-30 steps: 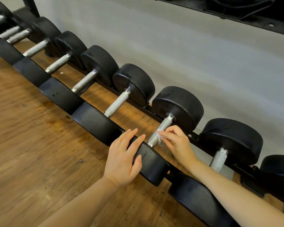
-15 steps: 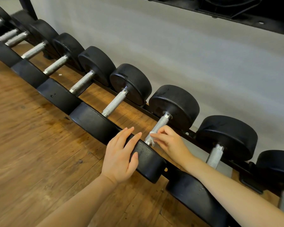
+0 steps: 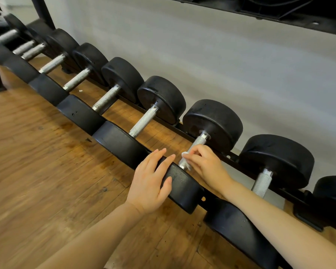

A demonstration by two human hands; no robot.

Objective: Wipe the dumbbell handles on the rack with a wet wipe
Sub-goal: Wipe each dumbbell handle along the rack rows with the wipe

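A row of black dumbbells with knurled silver handles lies on a low black rack (image 3: 229, 157) running from upper left to lower right. My right hand (image 3: 206, 164) curls over the near part of one handle (image 3: 199, 141), pinching a small white wet wipe (image 3: 187, 166) against it. My left hand (image 3: 151, 181) rests with straight fingers on the near black head (image 3: 184, 188) of that same dumbbell. The neighbouring handle (image 3: 144, 121) to the left and the neighbouring handle (image 3: 262, 183) to the right are bare.
A wooden plank floor (image 3: 47, 171) lies under and in front of the rack. A grey wall (image 3: 221, 65) stands behind it. The rack's upper black shelf (image 3: 279, 10) overhangs at the top right. A black upright post (image 3: 43, 12) rises at the far left.
My right hand has stayed on the same handle and shifted slightly along it with the wipe. The left hand keeps resting on the near head. The view drifted left along the rack.
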